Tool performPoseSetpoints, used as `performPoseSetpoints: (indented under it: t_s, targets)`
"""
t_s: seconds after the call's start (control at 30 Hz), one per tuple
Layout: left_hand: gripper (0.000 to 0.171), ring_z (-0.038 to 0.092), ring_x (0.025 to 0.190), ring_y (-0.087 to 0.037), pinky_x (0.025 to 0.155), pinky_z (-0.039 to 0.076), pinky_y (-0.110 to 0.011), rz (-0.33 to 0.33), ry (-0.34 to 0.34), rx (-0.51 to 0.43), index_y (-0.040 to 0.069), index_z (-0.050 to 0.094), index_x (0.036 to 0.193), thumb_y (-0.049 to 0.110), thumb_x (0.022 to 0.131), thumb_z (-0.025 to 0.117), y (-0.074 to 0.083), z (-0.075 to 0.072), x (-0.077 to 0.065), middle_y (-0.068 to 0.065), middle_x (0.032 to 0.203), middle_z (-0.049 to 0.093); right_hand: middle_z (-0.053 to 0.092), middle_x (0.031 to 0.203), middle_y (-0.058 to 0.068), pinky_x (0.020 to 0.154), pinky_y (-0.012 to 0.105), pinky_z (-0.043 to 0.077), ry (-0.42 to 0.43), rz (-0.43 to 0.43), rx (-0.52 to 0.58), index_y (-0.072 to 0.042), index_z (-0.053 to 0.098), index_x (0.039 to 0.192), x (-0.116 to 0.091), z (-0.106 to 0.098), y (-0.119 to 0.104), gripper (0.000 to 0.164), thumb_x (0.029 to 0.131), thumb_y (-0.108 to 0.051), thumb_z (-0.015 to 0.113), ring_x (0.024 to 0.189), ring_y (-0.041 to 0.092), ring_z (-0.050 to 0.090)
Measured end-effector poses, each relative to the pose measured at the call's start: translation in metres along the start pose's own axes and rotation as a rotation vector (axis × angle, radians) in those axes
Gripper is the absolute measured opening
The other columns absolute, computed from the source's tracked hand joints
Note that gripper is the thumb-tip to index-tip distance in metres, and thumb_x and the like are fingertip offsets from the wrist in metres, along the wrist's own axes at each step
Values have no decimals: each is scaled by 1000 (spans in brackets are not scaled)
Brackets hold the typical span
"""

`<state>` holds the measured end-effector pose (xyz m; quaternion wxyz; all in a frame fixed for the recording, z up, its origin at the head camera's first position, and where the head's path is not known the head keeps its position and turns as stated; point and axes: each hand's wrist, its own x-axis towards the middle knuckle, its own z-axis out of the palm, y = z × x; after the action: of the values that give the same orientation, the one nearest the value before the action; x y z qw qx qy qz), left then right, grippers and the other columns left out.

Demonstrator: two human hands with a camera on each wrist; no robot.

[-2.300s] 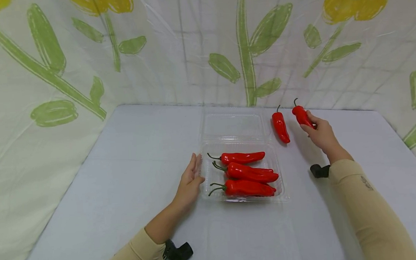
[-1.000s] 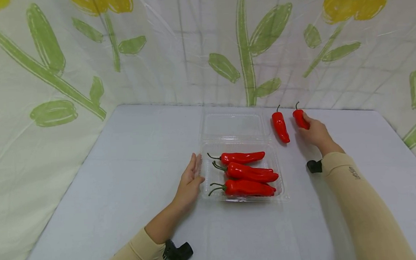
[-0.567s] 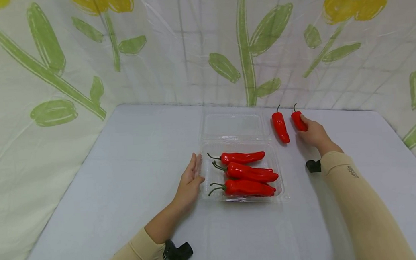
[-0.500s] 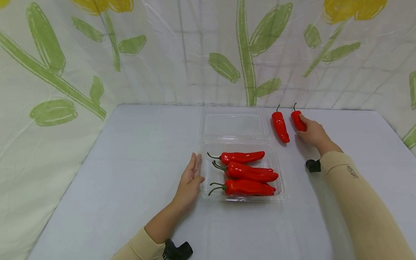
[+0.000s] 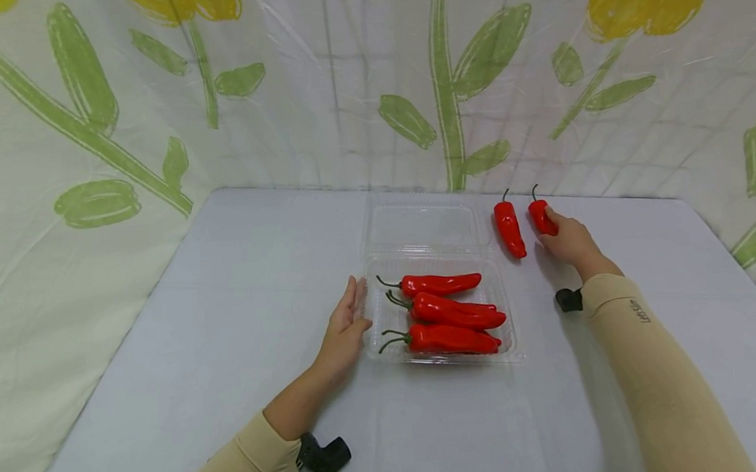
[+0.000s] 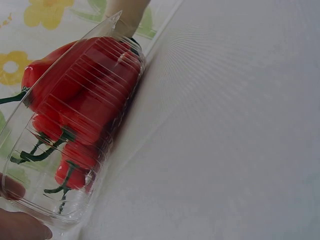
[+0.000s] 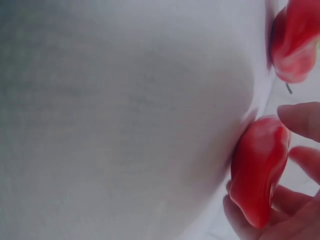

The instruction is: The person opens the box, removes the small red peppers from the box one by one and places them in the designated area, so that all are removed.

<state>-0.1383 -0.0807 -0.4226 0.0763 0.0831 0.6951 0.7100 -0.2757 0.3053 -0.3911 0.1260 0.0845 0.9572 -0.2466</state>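
A clear plastic clamshell box (image 5: 449,363) lies opened mid-table, holding several red peppers (image 5: 452,311) with green stems pointing left. Along its left wall rests my left hand (image 5: 340,337), fingers straight and thumb at the rim. In the left wrist view, peppers (image 6: 85,95) show through the box's ribbed side. Toward the back right, my right hand (image 5: 569,241) grips a red pepper (image 5: 540,217) from its right side, its tip partly covered by the hand. The right wrist view shows this pepper (image 7: 260,165) low against the table, fingers around it. Just left lies another red pepper (image 5: 509,228).
The box's clear lid (image 5: 423,225) is folded back flat behind it. A pale cloth covers the table (image 5: 255,274), whose back edge meets a flower-printed curtain (image 5: 304,124). Each wrist wears a black camera mount (image 5: 327,457).
The right hand has lowered its pepper from a raised, tilted pose to the table and shifted it slightly left. The left hand and box have stayed in place.
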Motion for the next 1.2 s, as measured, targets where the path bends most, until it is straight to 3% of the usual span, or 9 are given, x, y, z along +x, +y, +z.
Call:
performPoseSetpoints:
  t_s: [0.13,0.37,0.53,0.63,0.83,1.03,1.2]
  targets:
    - [72,5,145,-26,117,6,-44,-3,2,-1,-5,-1,147,-14,83,31,1,0,0,-17,156,9,20,145,35,102,61,34,23,-6,5,-7,1,149,-3,-4,-2,73,94,-22,46,127,51,24]
    - [72,5,145,-27,117,7,-44,-14,3,-13,-5,-1,147,-14,83,30,-1,0,0,-17,156,9,14,145,39,106,70,-2,101,-133,-63,5,21,144,-13,-12,-7,65,91,-21,49,135,56,7]
    - [73,6,145,-27,117,7,-43,-7,-2,-9,-5,-2,147,-14,83,30,-2,-1,0,-17,156,9,9,146,38,107,68,-4,119,-209,-76,7,24,143,-21,-12,-15,66,90,-21,51,136,55,1]
    - [73,6,145,-28,117,8,-43,-2,-5,-11,-4,-2,147,-14,83,30,-2,-1,0,-17,156,8,7,148,36,107,67,0,121,-223,-76,5,23,144,-26,-11,-20,67,90,-22,53,137,53,-2]
    - [73,6,145,-28,117,8,-42,1,-4,-11,-5,-2,147,-14,83,30,-2,-1,1,-18,156,8,4,153,26,101,70,21,111,-218,-53,-2,21,147,-41,-9,-31,69,90,-24,55,141,46,-3]
    - [73,6,145,-29,116,8,-43,12,-8,-7,-7,-2,146,-15,82,30,-2,0,1,-19,156,8,12,154,23,105,64,24,100,-268,-17,-2,26,146,-61,-7,-46,68,90,-25,57,141,44,9]
    - [73,6,145,-29,116,8,-43,14,-9,-3,-7,-2,146,-15,82,30,-2,0,1,-19,156,8,21,153,21,103,63,29,123,-361,-22,-3,31,144,-82,-2,-60,67,88,-23,61,139,44,20]
